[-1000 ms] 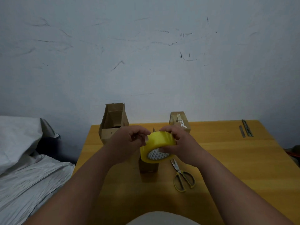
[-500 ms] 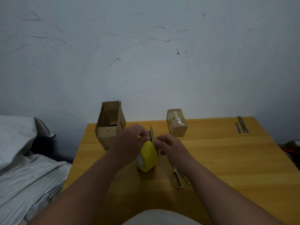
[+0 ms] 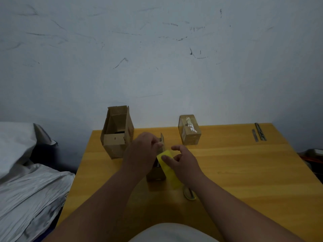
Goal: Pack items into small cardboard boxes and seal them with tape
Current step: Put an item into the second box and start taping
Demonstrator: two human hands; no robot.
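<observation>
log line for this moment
phase: taping | left hand: on small box flap | right hand: pulling yellow tape | scissors: on table

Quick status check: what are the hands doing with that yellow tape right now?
Left hand at small box flap. Right hand pinching yellow tape beside it. Scissors under right wrist, not blocking.

A scuffed pale wall point(image 3: 157, 49) rises behind a yellow wooden table point(image 3: 244, 163), with crumpled grey bedding point(image 3: 26, 198) left.

Yellow tape strip point(image 3: 168, 167) slanting across small open box point(image 3: 156, 173)
</observation>
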